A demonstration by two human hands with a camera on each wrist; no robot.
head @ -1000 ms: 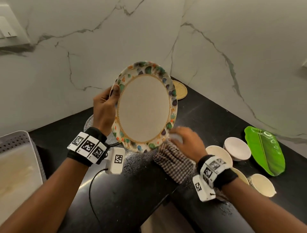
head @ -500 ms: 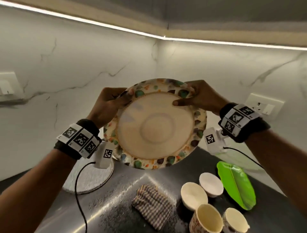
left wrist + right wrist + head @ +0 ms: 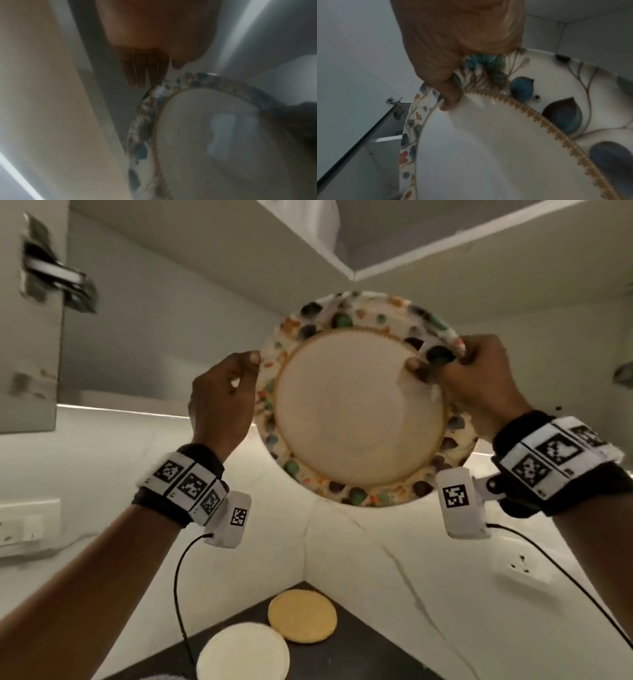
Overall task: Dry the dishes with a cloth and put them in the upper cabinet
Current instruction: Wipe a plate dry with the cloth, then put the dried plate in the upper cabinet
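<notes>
Head view: right hand pinches plate rim; left hand released beside it.

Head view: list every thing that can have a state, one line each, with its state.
plate: held up in the air, tilted, face toward the camera.
right hand: grips the plate's upper right rim, thumb on the face.
left hand: at the plate's left rim; contact unclear, fingers look straight in the left wrist view.
cabinet door: open.
</notes>
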